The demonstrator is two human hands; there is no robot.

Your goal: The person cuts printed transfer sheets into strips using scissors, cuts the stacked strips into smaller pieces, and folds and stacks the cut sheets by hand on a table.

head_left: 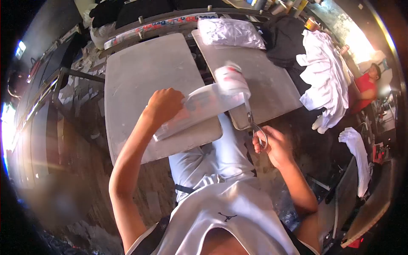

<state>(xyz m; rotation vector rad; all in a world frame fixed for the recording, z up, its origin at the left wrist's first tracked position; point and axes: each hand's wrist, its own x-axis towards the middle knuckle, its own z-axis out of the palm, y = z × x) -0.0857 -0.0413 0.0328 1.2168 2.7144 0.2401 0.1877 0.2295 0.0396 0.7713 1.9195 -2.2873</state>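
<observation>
My left hand (165, 105) is closed on the upper edge of a translucent film strip (199, 104) with faint red print. The strip runs from a roll of printed film (231, 80), white and red and blurred by motion, which hangs above the gap between two grey boards. My right hand (274, 146) grips a pair of scissors (257, 131) by the handles. Their blades point up at the near side of the roll; whether they touch the film I cannot tell. Below the strip lies the left grey board (148, 72).
On the right grey board (263, 80) lies a plastic-wrapped white bundle (229, 33). White cloth (325, 76) is heaped to its right, beside dark fabric (282, 40). A long printed film roll (157, 27) lies behind the boards. A person in red (365, 91) is at far right.
</observation>
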